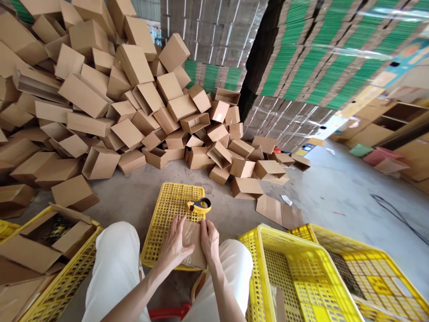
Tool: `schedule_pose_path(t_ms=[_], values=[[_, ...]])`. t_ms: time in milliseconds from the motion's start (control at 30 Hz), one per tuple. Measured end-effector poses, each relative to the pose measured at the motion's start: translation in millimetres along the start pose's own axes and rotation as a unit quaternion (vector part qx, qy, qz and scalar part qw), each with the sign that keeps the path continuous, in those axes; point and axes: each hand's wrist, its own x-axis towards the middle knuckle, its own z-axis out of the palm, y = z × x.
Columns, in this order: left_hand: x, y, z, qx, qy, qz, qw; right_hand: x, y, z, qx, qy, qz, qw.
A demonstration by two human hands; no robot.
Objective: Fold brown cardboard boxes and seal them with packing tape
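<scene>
A small cardboard box (195,241) with shiny clear tape along its top lies on an upturned yellow plastic crate (167,197) between my knees. Spread over the box's left side is my left hand (177,241), thumb held away from the fingers. My right hand (210,237) has its fingers curled on the box's right edge near the far corner. Just beyond both hands, a yellow tape dispenser (194,207) with a dark ring rests on the crate, touched by neither hand. The underside of the box is hidden.
Many cardboard boxes (130,134) lie heaped ahead and left. Yellow crates (295,268) stand at my right. Another yellow crate (72,257) at my left holds an open carton (30,252). Tall stacks of flattened cardboard (301,58) rise behind. A flattened box (278,211) lies on the floor.
</scene>
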Motion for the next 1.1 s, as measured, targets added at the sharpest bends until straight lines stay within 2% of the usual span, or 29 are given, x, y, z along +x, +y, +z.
schedule_pose_path(t_ms=[267,667,867,1100], values=[[1,5,4,0.041,0.014,0.007,0.999,1,-4,-1,0.004,-0.01,-0.003,1.0],[6,-12,4,0.037,0.04,0.091,0.994,0,-5,-2,-0.001,-0.008,-0.009,1.0],[8,-12,6,0.065,0.042,0.077,0.994,1,-5,-1,-0.003,-0.009,-0.008,1.0],[3,2,5,0.112,0.033,0.046,0.992,0,-4,-1,-0.004,-0.008,-0.01,1.0]])
